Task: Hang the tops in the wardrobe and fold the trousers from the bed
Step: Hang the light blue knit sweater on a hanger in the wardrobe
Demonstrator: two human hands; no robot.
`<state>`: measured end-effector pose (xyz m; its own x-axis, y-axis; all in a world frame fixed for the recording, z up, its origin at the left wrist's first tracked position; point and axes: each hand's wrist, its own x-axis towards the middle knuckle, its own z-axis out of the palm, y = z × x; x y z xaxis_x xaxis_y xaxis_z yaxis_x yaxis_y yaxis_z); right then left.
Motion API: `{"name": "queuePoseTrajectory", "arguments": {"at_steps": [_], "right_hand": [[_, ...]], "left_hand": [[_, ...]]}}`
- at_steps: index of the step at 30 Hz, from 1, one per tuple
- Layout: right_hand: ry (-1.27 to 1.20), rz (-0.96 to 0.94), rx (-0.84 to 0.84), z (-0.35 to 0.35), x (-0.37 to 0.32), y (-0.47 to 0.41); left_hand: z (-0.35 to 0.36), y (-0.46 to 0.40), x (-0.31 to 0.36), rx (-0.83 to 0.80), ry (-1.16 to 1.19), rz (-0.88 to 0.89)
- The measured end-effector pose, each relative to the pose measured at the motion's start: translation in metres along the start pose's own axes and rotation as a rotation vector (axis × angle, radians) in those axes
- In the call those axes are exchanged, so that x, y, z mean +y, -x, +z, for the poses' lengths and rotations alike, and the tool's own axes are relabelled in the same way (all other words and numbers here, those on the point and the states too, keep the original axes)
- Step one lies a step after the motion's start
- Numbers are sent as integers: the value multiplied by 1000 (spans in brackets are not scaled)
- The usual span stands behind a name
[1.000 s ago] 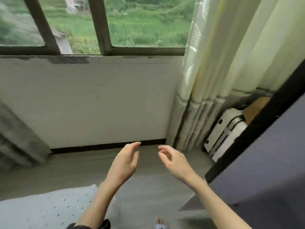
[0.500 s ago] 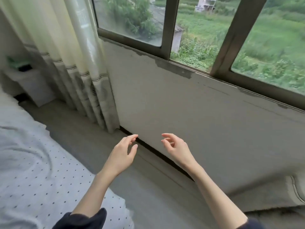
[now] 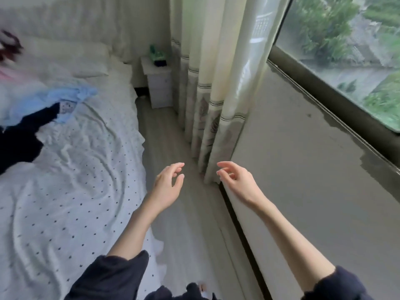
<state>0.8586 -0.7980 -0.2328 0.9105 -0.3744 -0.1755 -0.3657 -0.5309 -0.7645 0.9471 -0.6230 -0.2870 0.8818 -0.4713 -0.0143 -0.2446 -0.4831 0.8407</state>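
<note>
- Your left hand (image 3: 167,187) hangs in the air over the strip of floor (image 3: 171,135) between the bed (image 3: 71,191) and the wall; its fingers are loosely curled, the thumb apart from them, and they hold nothing.
- Your right hand (image 3: 237,181) is level with it, just in front of the foot of the curtain (image 3: 218,83); its fingers are likewise relaxed and bent, with nothing in them.
- The two hands face each other with a gap between them, touching neither each other nor any cloth.
- The clothes lie well away from your fingers, up at the far left of the bed: a dark garment (image 3: 21,137) spreads off the left edge of the view, and a light blue garment (image 3: 54,100) lies crumpled just beyond it, touching it.
- Further up in the left corner there is a blurred pink and dark red bit of cloth (image 3: 6,59); you cannot tell what piece it is.
- The bed's dotted white sheet lies bare and wrinkled between the clothes and your left forearm.
- A pillow (image 3: 71,59) sits at the head of the bed, and a small white nightstand (image 3: 159,83) stands beside it with a green object (image 3: 157,54) on top.
- The window (image 3: 346,50) runs along your right.
</note>
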Motion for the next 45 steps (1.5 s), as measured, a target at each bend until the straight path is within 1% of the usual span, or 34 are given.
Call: {"name": "queuePoseTrajectory", "arguments": {"at_steps": [6,10,13,17,20,23,27,33,36,40,45], "right_hand": [[30,-109,-172,20,-35,-120],[36,-186,-349,59,-68,-212],[56,-251,-438,82,-89,-273],[52,-345,-542,113,-139,-383],[56,-393,-591,129,-174,-438],[66,-421,-658,154,-212,-496],[110,-452,-779,202,-247,-561],[224,-467,-875,284,-285,-663],[275,-452,-882,328,-313,-721],[376,-475,-881,378,-341,-785],[503,-476,-948,446,-358,-864]], "left_hand": [[-38,-68,-30,125,-9,-132],[-70,-116,-67,231,-27,-260],[-94,-156,-90,293,-30,-343],[-135,-236,-119,444,-17,-440],[-160,-275,-126,479,-17,-479],[-192,-313,-143,557,-9,-524],[-227,-356,-184,639,1,-606],[-269,-429,-262,679,47,-718],[-299,-478,-303,644,46,-766],[-332,-531,-337,608,68,-833],[-360,-587,-382,523,84,-934]]}}
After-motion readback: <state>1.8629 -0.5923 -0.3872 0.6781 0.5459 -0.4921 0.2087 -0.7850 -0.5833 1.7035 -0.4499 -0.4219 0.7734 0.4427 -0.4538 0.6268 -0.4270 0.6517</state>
